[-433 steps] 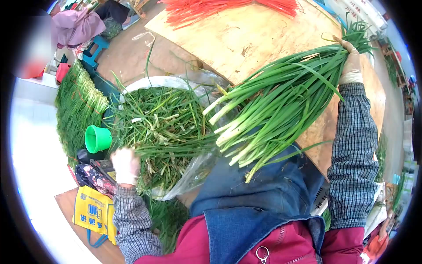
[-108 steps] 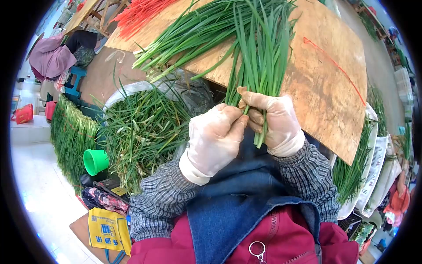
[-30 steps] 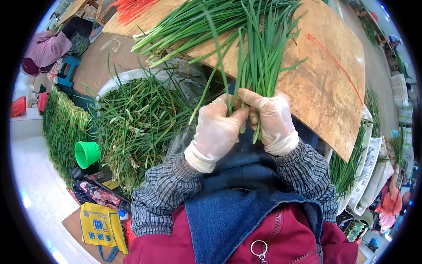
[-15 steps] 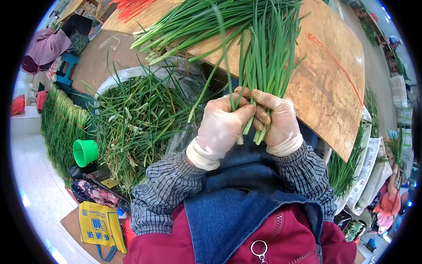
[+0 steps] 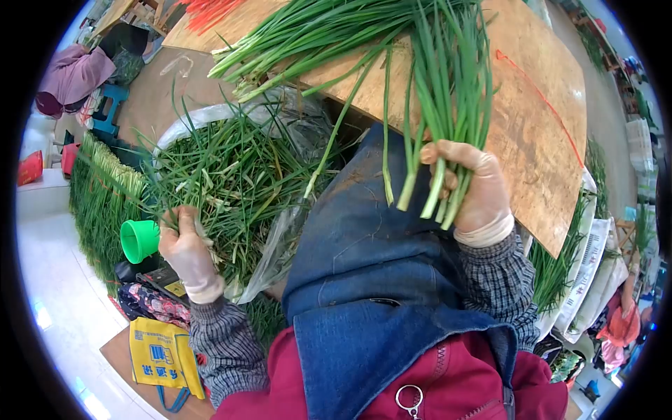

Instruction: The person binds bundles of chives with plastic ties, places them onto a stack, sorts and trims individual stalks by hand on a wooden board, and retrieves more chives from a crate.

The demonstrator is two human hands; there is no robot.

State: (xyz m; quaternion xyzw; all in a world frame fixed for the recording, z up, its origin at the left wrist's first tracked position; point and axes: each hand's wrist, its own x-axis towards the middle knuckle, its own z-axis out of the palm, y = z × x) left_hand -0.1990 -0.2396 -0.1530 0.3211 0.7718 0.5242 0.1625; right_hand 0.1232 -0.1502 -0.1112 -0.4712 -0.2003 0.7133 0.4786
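My right hand (image 5: 478, 183), in a whitish glove with worn brownish fingertips, is closed around a bunch of garlic chives (image 5: 448, 91) at the pale stem ends. The leaves run up over the edge of the wooden board (image 5: 526, 140). Out to the left, my gloved left hand (image 5: 185, 252) is pinched at the side of a plastic-lined container (image 5: 168, 138) heaped with loose leaves and trimmings (image 5: 231, 189). A blurred green chive leaf (image 5: 143, 199) trails from its fingertips. More chives (image 5: 315, 42) lie in a pile across the board, with a few loose stalks hanging over its edge.
Red ties (image 5: 213, 12) lie at the board's back, and one red string (image 5: 542, 101) crosses its right side. Bundled chives (image 5: 105, 210) stand at left beside a green cup (image 5: 140, 241). A yellow bag (image 5: 164, 357) is lower left. Another person (image 5: 73, 77) is at upper left.
My left hand has left the bunch and swung left and down to the container's side with a leaf. My right hand has moved slightly right, keeping the chives.
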